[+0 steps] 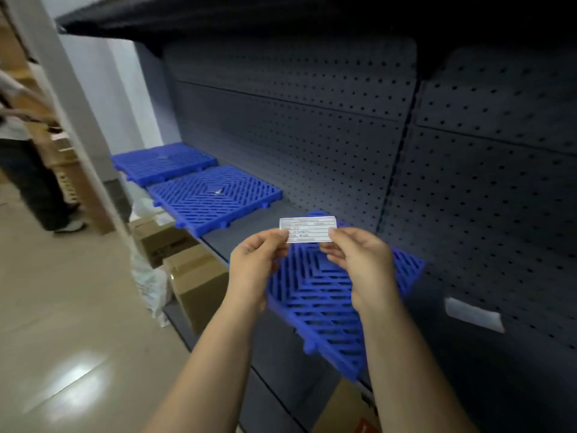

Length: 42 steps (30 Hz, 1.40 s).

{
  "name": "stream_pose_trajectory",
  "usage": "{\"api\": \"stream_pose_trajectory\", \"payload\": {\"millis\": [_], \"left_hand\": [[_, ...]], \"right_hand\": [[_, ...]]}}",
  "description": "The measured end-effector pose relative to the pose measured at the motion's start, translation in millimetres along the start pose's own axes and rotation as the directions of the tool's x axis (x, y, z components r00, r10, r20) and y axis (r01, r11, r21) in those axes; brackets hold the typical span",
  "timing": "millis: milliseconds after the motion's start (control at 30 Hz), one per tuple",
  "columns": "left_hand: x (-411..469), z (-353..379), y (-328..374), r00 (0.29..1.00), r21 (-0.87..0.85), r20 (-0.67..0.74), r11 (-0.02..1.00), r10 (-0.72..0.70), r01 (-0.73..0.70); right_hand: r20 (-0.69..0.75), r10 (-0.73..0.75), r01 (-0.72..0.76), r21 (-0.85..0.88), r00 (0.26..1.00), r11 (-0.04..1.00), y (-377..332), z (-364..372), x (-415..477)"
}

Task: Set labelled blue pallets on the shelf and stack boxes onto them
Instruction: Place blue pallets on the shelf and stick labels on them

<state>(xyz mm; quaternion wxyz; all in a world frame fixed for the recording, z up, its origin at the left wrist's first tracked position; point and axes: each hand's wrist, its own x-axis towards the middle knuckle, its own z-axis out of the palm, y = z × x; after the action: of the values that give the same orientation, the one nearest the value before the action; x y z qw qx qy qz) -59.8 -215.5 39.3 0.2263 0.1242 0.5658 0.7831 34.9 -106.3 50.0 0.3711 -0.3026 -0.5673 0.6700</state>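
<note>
The dark metal shelf (231,232) ran along a perforated back panel (343,135), with another shelf close overhead. Three blue pallets lay on it: the far pallet (162,164) and middle pallet (215,198) just beside each other, then a bare strip of shelf, then the near pallet (318,304), turned at an angle. Above the near pallet, the left hand (256,264) and right hand (359,267) each pinched one end of a single white label (307,228) between thumb and fingers. Below the shelf's front edge, at least three cardboard boxes (196,285) and one white bag (150,285) crowded the floor; a person (28,182) stood well off to the left.
</note>
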Motion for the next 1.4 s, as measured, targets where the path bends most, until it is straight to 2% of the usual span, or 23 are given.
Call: {"api": "stream_pose_trajectory", "payload": {"millis": [167,333,500,700,900,1067,1267,1400], "left_hand": [[20,-92,39,0.985,-0.019,-0.156,0.997,0.072,-0.076],[54,-206,89,0.962,-0.036,-0.246,0.991,0.119,-0.132],[105,-315,143,0.921,-0.005,-0.339,0.978,0.195,-0.208],[157,-419,181,0.91,0.021,-0.36,0.977,0.205,-0.212],[217,-477,198,0.895,0.01,-0.406,0.98,0.186,-0.2],[285,-510,204,0.889,0.046,-0.423,0.984,0.176,-0.173],[391,-525,223,0.878,0.137,-0.397,0.963,0.268,-0.232],[476,-522,246,0.896,0.181,-0.339,0.954,0.288,-0.238]], "right_hand": [[0.134,0.032,-0.03,-0.02,0.99,0.999,12,104,-12],[0.255,0.083,-0.086,0.0,0.963,0.996,22,236,-22],[0.305,0.057,-0.063,0.013,0.951,0.998,33,370,-31],[0.33,0.068,-0.063,-0.026,0.941,0.998,62,492,-32],[0.305,0.11,-0.089,-0.083,0.946,0.993,82,571,-7],[0.303,0.081,-0.051,-0.104,0.95,0.993,98,625,36],[0.343,-0.006,0.051,-0.121,0.939,0.991,101,686,125],[0.319,-0.07,0.119,-0.138,0.945,0.983,91,726,201]]}}
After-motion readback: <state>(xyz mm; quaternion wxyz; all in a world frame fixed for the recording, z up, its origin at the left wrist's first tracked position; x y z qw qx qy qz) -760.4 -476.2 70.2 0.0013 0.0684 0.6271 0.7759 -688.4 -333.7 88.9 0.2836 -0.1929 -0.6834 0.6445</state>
